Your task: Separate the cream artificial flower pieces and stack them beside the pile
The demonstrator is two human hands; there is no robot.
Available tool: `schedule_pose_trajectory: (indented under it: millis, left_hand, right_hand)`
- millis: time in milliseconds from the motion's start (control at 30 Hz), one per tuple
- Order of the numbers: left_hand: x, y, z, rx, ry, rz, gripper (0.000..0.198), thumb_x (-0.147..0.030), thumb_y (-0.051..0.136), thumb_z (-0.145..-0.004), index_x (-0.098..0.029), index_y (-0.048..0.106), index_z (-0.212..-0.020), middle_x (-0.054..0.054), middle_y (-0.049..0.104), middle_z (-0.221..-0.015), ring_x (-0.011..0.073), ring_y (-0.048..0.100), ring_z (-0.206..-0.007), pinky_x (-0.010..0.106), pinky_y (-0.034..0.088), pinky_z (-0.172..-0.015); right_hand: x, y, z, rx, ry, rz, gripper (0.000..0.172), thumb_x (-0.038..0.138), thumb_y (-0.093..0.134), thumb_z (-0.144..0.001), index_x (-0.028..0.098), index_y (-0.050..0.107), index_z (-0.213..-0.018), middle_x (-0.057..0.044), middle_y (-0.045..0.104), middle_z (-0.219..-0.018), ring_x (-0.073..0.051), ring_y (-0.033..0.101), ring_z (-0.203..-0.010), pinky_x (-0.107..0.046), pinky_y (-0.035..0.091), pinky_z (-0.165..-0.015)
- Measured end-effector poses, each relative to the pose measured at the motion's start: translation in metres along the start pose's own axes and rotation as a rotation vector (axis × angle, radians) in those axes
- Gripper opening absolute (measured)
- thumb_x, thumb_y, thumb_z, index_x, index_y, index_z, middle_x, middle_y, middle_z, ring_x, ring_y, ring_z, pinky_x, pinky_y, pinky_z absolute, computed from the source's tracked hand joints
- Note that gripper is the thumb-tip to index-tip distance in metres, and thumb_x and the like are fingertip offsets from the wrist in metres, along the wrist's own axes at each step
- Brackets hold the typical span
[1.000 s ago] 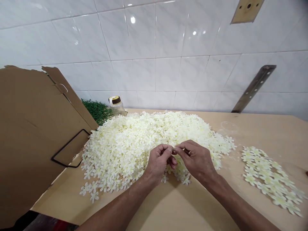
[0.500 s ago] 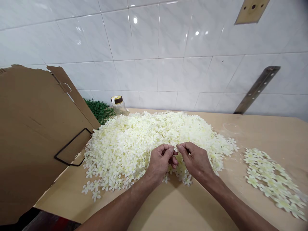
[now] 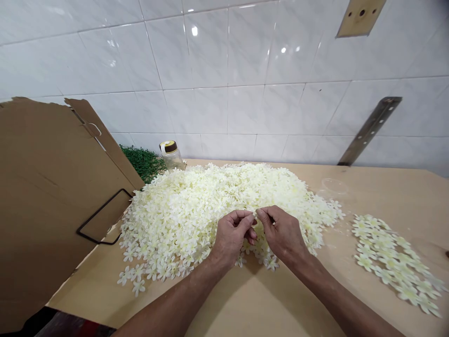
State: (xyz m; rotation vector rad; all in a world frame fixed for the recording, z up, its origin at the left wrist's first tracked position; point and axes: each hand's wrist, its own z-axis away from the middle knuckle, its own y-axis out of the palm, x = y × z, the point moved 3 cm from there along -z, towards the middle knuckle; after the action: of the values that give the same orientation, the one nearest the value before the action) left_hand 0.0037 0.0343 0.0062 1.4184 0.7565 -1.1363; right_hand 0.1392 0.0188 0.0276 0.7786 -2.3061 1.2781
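Glossy white wall tiles [image 3: 210, 107] fill the upper half of the frame, with small light glints at top centre. A tan wooden plate [image 3: 360, 16] sits upper right, with a slanted metal bracket [image 3: 372, 128] below it. A pale wooden worktop [image 3: 403, 196] spans the lower frame.

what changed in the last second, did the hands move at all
Barely anything. The left hand and right hand stay pinched fingertip to fingertip at the near edge of the flower pile; what they pinch is too small to tell. Pile, laid-out flowers, jar and cardboard are unmoved.

Both hands, left hand [image 3: 231, 236] and right hand [image 3: 282, 234], pinch petals over flower pile [image 3: 196, 210] (cream-white).
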Motion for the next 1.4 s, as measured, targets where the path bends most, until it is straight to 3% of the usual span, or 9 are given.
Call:
schedule_pose_trajectory:
  millis: [200, 500, 700, 1200, 1400]
  left_hand:
    - [0.0023, -0.0019, -0.0008, -0.031, 0.051, -0.123, 0.029, -0.042, 0.072, -0.078, -0.013, 0.068, -0.084, 0.001, 0.064, -0.06, 0.0109, 0.055, -0.045, 0.023, 0.047, -0.045]
    - [-0.0009, -0.0036, -0.0012, -0.047, 0.023, -0.074, 0.03, -0.042, 0.071, -0.078, -0.012, 0.067, -0.079, 0.001, 0.061, -0.055, 0.0096, 0.052, -0.044, 0.022, 0.044, -0.047]
    - [-0.0009, -0.0034, -0.0004, -0.032, 0.005, -0.055, 0.028, -0.041, 0.07, -0.079, -0.013, 0.065, -0.079, 0.0, 0.059, -0.053, 0.0101, 0.052, -0.045, 0.021, 0.044, -0.048]
    - [-0.0011, -0.003, 0.0002, -0.004, 0.031, -0.092, 0.028, -0.041, 0.069, -0.081, -0.013, 0.066, -0.078, 0.001, 0.061, -0.054, 0.0108, 0.053, -0.045, 0.023, 0.046, -0.047]
    - [0.002, -0.0035, -0.0014, 0.003, 0.015, -0.104, 0.03, -0.043, 0.066, -0.082, -0.014, 0.065, -0.077, 0.001, 0.06, -0.052, 0.011, 0.052, -0.044, 0.022, 0.045, -0.046]
  right_hand:
    - [-0.0001, 0.0034, 0.0018, -0.01, -0.063, 0.027, 0.034, 0.033, 0.043, -0.099, 0.019, 0.062, -0.074, -0.005, 0.065, -0.072, -0.018, 0.059, -0.069, -0.029, 0.042, -0.064]
    - [0.0028, 0.0004, -0.0002, 0.068, 0.004, -0.073, 0.03, 0.038, 0.05, -0.096, 0.021, 0.07, -0.079, -0.004, 0.071, -0.077, -0.018, 0.064, -0.07, -0.028, 0.046, -0.062]
    - [0.0028, -0.0025, 0.0003, 0.036, 0.055, -0.131, 0.024, 0.04, 0.061, -0.089, 0.022, 0.072, -0.077, -0.002, 0.071, -0.075, -0.018, 0.064, -0.068, -0.029, 0.048, -0.064]
    - [0.0056, -0.0024, -0.0009, 0.003, -0.067, 0.012, 0.034, 0.037, 0.046, -0.097, 0.02, 0.061, -0.072, -0.002, 0.061, -0.065, -0.015, 0.055, -0.058, -0.027, 0.039, -0.057]
    - [0.0026, 0.0007, -0.0002, 0.027, -0.025, 0.023, 0.037, 0.04, 0.042, -0.098, 0.021, 0.06, -0.071, -0.001, 0.061, -0.064, -0.015, 0.054, -0.055, -0.027, 0.039, -0.054]
